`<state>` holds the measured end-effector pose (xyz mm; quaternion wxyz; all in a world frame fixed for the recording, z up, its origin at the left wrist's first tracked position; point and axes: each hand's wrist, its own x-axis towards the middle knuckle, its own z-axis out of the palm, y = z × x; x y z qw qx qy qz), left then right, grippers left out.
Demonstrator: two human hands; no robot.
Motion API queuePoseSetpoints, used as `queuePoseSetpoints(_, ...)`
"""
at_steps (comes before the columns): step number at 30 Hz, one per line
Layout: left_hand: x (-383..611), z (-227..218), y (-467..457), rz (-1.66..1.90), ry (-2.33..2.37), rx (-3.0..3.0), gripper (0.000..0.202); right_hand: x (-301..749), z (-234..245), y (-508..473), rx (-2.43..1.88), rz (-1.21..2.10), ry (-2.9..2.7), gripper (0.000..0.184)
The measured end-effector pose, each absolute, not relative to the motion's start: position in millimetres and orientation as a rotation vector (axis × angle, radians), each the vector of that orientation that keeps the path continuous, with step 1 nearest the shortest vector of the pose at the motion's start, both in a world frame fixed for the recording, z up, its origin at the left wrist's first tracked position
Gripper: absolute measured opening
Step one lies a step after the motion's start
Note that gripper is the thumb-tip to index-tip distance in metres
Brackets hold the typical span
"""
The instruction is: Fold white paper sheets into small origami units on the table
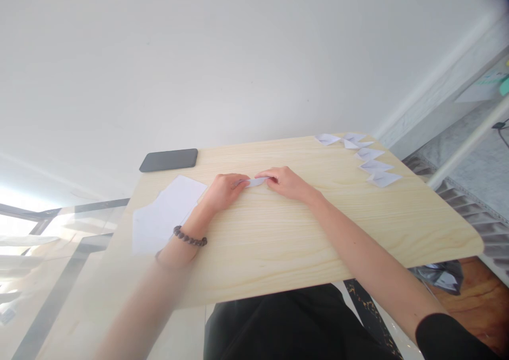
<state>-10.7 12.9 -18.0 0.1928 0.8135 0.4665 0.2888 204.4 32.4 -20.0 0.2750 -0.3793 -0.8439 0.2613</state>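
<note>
A small folded strip of white paper (pixel 256 181) lies on the light wooden table (pixel 358 227), held between both hands. My left hand (pixel 225 190), with a dark bead bracelet on its wrist, pinches the strip's left end. My right hand (pixel 287 182) pinches and presses down the right end. Both hands have their fingers closed on the paper.
A stack of white paper sheets (pixel 163 211) lies left of my left hand. A dark phone (pixel 169 160) rests at the table's far left corner. Several folded white paper pieces (pixel 368 158) sit at the far right corner. A white wall stands behind.
</note>
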Motion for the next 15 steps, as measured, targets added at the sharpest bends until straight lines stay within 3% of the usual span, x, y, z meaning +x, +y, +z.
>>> queuePoseSetpoints(10,-9.7,-18.4,11.7,0.853,1.268,2.314,0.025,197.6,-21.5,30.6,-1.020,0.775,-2.201,0.022)
queuePoseSetpoints(15,-11.7,-17.6,14.4,0.845,1.362,2.369,0.021,206.7,-18.8,34.9,-1.126,0.825,-2.162,0.023)
